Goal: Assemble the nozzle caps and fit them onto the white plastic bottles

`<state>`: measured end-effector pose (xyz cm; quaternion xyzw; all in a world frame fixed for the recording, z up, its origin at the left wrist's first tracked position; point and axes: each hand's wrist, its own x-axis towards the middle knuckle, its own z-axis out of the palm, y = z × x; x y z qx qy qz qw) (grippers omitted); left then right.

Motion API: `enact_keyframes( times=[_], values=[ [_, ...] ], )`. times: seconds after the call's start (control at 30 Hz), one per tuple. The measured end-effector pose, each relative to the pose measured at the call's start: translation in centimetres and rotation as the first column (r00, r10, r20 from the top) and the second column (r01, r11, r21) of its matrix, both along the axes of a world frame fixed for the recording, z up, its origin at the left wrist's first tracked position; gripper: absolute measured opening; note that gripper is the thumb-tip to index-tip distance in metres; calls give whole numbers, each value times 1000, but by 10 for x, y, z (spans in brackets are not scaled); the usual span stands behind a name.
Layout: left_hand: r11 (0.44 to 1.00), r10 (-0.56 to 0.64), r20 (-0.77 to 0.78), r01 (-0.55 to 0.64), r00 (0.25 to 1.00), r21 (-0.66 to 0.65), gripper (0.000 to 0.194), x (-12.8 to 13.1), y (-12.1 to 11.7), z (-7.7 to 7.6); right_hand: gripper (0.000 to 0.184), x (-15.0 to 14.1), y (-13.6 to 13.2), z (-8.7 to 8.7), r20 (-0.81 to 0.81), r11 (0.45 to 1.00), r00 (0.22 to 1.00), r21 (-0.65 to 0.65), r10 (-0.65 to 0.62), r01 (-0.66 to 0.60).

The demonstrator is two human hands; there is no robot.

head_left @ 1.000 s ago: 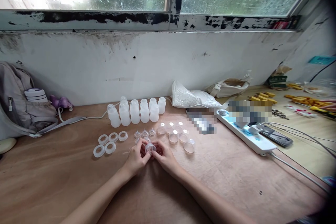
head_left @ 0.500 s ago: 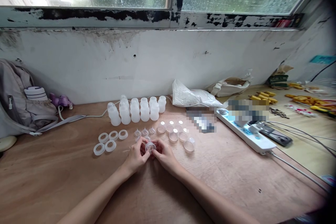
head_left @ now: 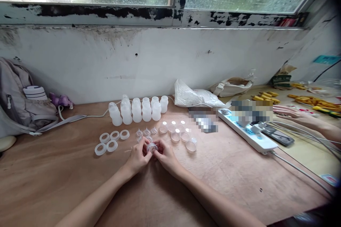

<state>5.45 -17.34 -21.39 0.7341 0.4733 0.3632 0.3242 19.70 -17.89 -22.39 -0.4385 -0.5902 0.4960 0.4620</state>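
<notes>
Left hand (head_left: pixel 137 158): fingertips pinched the small clear cap (head_left: pixel 152 147) from its left | Right hand (head_left: pixel 165 156): fingertips pinched it from its right | Cap: between both sets of fingertips, equally near each hand, just above the table (head_left: pixel 80 177); long axis could not be told | Loose clear pieces (head_left: pixel 176 136): just beyond the fingertips

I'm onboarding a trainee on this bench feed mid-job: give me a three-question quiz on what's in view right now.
1. True or false: the left hand and right hand both grip one small clear plastic part.
2. What lies left of the hands: A) white rings B) scissors C) a mug?
3. What stands in a cluster behind the hands, near the wall?

Key: 1 true. 2 A. 3 small white bottles.
</notes>
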Motion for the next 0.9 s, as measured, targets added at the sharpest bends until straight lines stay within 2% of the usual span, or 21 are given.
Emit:
enact_keyframes(
  times=[0.27, 0.43, 0.57, 0.9],
  values=[
    [1000, 9, -7, -9, 1000, -12, 15, 0, 0, 3, 14, -2, -1, -1, 28, 999, 999, 20, -39, 38],
    [998, 60, 16, -59, 998, -31, 12, -2, 2, 1, 16, -1, -1, 3, -43, 1000, 999, 15, 25, -24],
    [998, 51, 29, -50, 998, -33, 12, -2, 3, -1, 15, -2, 0, 4, -65, 999, 997, 26, 32, -30],
    [999, 34, -46, -35, 998, -6, 14, 0, -1, 3, 14, -2, -1, 1, 30, 998, 999, 50, -26, 25]
  ],
)
